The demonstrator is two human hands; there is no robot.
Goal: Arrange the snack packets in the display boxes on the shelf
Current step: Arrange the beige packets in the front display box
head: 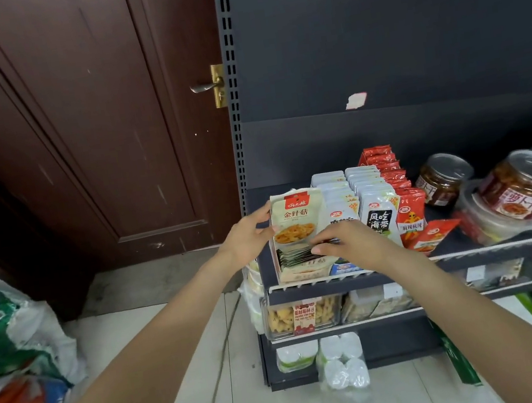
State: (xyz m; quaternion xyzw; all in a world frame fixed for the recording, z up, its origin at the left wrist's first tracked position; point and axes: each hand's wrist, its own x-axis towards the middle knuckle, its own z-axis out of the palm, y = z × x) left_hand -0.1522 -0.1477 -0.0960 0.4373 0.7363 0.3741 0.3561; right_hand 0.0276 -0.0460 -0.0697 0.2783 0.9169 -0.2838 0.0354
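At frame centre, my left hand [246, 238] grips the display box [294, 217] by its left edge; my right hand [350, 240] pinches the snack packets [295, 254] stacked inside.

place: small shop | evidence: slotted metal shelf [439, 263] stocked with snack packets [376, 209], jars [442, 180]

A dark brown panelled door [74, 126] with a brass lever handle [209, 85] stands left of a dark grey metal shelving unit [389, 44] with a slotted upright [231, 68]. The floor [187, 333] is pale tile. Printed sacks [12, 360] lie at lower left.
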